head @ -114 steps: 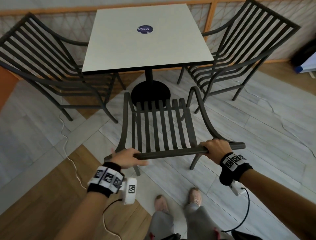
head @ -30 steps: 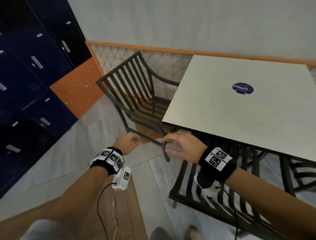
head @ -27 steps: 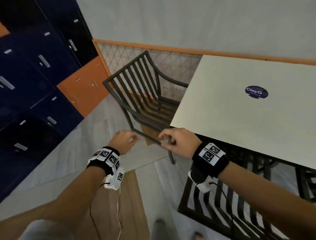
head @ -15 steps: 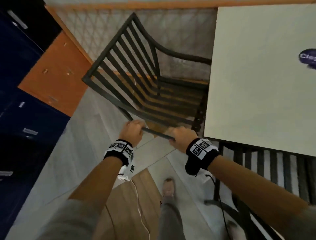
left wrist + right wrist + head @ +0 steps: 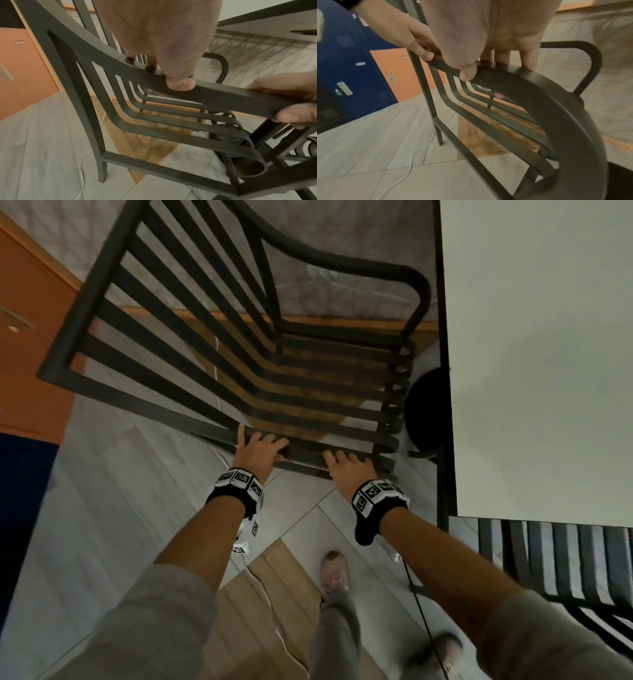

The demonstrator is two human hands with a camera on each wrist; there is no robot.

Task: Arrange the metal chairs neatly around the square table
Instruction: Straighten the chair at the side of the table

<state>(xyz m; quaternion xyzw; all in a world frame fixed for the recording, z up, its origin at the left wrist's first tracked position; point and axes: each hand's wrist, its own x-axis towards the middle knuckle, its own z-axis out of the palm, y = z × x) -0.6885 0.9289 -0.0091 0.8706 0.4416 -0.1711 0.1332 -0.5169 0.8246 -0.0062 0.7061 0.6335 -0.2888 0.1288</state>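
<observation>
A dark slatted metal chair (image 5: 359, 266) stands at the left side of the pale square table (image 5: 548, 354), its seat front close to the table edge. Both my hands grip its near armrest (image 5: 305, 455). My left hand (image 5: 257, 446) holds the bar toward the backrest, thumb on the near face, as the left wrist view shows (image 5: 180, 83). My right hand (image 5: 346, 465) curls over the same bar nearer the table (image 5: 471, 71). A second metal chair (image 5: 555, 559) sits tucked at the table's near side, at the lower right.
Blue and orange lockers (image 5: 30, 337) line the left. A patterned wall panel (image 5: 342, 296) runs behind the chair. The table's black round base (image 5: 426, 412) is just beyond the seat front. A white cable (image 5: 274, 611) trails over the floor by my feet (image 5: 334, 570).
I have stepped closer and now look down on the left chair. Both hands reached its near armrest and took hold of it. The chair fills more of the view.
</observation>
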